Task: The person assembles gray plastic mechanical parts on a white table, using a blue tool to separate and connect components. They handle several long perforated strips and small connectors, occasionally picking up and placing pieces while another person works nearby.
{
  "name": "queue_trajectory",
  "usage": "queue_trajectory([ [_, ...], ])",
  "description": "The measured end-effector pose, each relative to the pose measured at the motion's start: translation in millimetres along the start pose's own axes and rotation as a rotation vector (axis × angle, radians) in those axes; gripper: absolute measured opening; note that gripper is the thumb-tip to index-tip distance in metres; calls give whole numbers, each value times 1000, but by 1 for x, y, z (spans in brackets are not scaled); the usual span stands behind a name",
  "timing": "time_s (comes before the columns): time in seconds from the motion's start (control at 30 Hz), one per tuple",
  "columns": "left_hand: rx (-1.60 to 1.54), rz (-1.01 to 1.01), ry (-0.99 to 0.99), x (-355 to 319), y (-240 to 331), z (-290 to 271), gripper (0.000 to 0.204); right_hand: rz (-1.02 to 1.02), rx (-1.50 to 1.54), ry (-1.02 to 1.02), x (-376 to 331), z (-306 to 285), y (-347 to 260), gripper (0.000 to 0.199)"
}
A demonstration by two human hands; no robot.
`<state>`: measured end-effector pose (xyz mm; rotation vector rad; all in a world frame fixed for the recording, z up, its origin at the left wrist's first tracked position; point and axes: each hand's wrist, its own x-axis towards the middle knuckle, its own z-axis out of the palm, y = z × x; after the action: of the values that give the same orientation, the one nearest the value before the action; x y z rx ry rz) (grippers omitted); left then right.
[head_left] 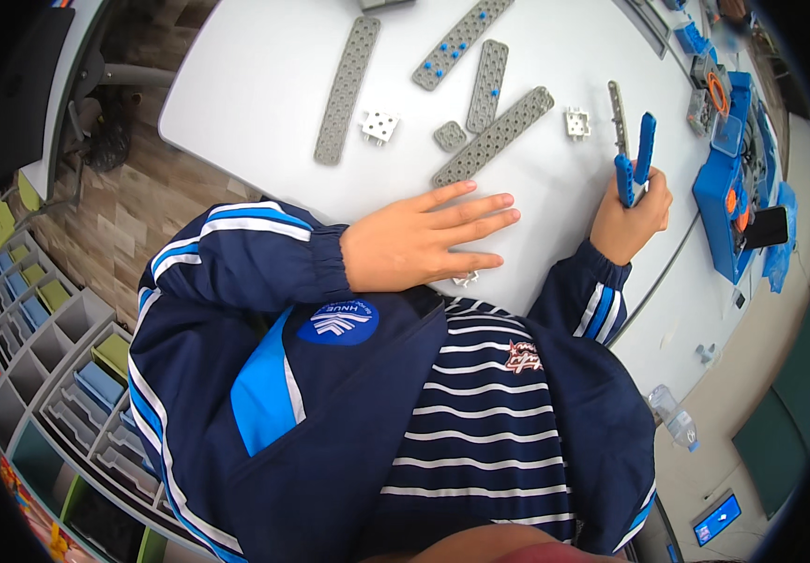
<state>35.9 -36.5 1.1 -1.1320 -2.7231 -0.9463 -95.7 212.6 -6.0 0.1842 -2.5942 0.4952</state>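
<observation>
My left hand (428,235) lies palm down over the near part of the white table (236,103), fingers spread. A small white connector block (465,279) shows partly below its lower fingers. My right hand (632,214) is closed round a tool with two blue arms, like pliers (647,141). A narrow grey perforated strip (617,108) extends beyond the tool; whether the tool grips it I cannot tell. Ahead of my left hand lies a long grey perforated plate (499,136), with a small grey square plate (450,136) beside it.
Farther off lie a grey plate (347,89), a plate with blue pins (452,52) and a shorter one (487,84). White connector blocks (379,126) sit among them. On the right are a blue parts box (719,220), a phone (766,227) and a plastic bottle (673,416).
</observation>
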Motion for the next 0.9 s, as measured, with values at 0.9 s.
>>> queue_trajectory([
  [0.9, 259, -596, 466, 29, -68, -48, 34, 160, 619, -270, -11, -5, -46, 15],
])
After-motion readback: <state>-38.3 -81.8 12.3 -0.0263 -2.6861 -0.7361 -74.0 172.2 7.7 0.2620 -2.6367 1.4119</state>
